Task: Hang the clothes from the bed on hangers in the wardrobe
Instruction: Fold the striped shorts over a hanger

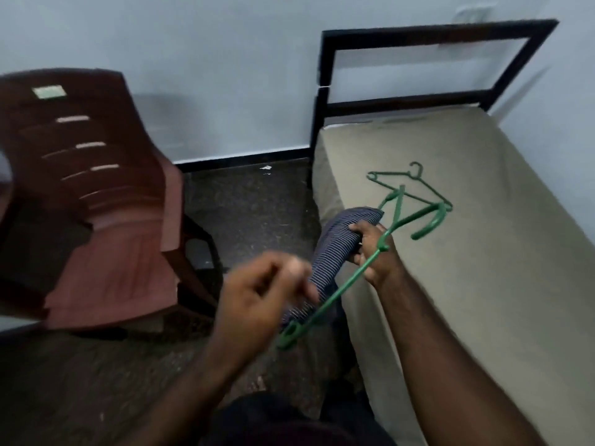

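Beside the bed, over the gap between mattress edge and floor, a person holds a striped garment (335, 239) together with a green hanger (341, 291). The garment is dark navy cloth with fine pale stripes, bunched into a thick roll that arches from the right hand (373, 252) down toward the left hand (267, 291); its cut cannot be made out. The right hand's fingers and thumb are wrapped around the upper end of the roll, and the hanger's thick plastic arm passes through the same grasp. That hanger slants from a looped end low by the left hand up to its curved hook above the mattress. The left hand sits just beside the lower part of the cloth with fingers curled, but motion blur hides whether they actually pinch the fabric or only brush it.

A second hanger (409, 185), thinner and also green, lies flat on the bed (483, 268), just beyond the held hanger's hook. The bed has a plain tan mattress cover and a black headboard frame (418, 30) against a pale wall (193, 59). A dark red plastic chair (96, 188) stands well apart to the left on a dark speckled floor (251, 204).
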